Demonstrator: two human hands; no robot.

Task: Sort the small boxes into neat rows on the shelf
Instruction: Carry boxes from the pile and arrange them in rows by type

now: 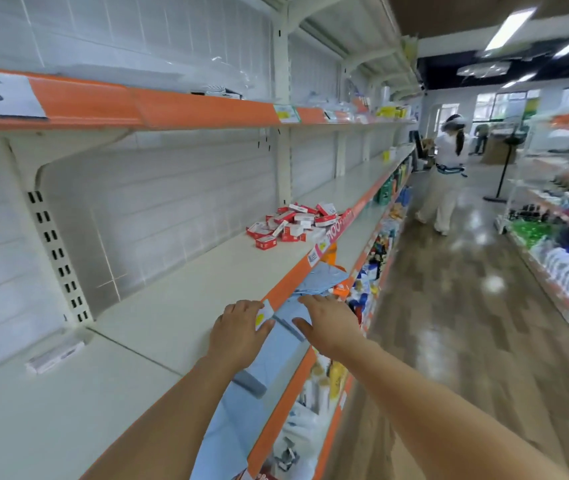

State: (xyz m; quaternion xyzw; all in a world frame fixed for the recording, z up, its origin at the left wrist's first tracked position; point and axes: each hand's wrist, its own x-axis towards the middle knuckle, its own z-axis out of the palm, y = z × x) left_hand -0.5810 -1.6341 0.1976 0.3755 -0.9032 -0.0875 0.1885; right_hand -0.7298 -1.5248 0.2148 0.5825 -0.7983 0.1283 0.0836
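Several small red-and-white boxes (293, 221) lie in a loose heap on the cream shelf (179, 306), near its orange front edge and well ahead of my hands. My left hand (238, 330) rests flat on the shelf's front edge, fingers relaxed, beside a small price tag (263, 315). Just to its right, my right hand (328, 322) reaches forward with straight fingers over a light blue cloth (321, 278) that hangs along the shelf edge. Neither hand holds a box.
An orange-edged shelf (172, 109) runs above. Lower shelves (373, 268) hold bottles and packets. A small white box (54, 356) lies at the back left. A person (445, 178) walks down the wooden aisle; more shelving (560, 258) stands on the right.
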